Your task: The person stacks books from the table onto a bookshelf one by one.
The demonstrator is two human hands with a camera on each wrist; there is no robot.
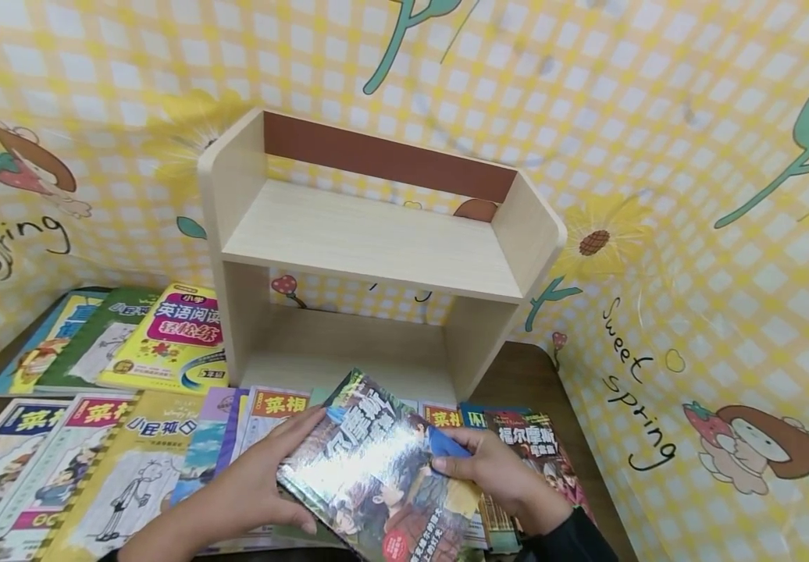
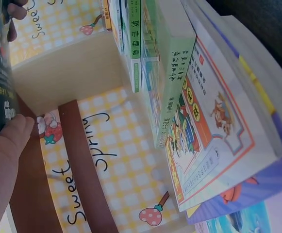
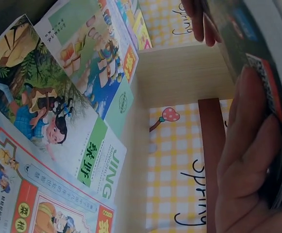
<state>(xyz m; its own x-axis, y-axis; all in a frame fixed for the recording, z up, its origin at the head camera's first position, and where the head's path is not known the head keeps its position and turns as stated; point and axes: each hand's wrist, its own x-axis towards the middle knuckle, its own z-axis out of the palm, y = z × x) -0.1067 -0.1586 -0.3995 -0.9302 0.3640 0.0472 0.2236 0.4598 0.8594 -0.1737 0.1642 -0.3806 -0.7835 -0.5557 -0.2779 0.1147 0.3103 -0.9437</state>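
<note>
Glossy book (image 1: 376, 484), lifted in front of the shelf (image 1: 369, 234), cover up and tilted, above other books. We read glare across its cover: probably slick, so a light fingertip hold could slide. The right wrist view shows a fair thickness of pages; we judge it moderate in weight, flexible across the middle, firmer along the spine. Corners would likely crease if knocked. Best hold, we think: opposite edges, thumb on one face, fingers flat on the other.

Right hand (image 1: 485, 464) pinches the right edge, thumb on the cover, fingers against the back. Left hand (image 1: 264, 472) grips the left edge, fingers along its upper part, thumb lower down; we cannot tell how hard it presses.

Farther out, we note a yellow book (image 1: 130, 484) at left, a dark-red book (image 1: 538, 445) at right, and checked cloth (image 1: 700, 257) behind.
</note>
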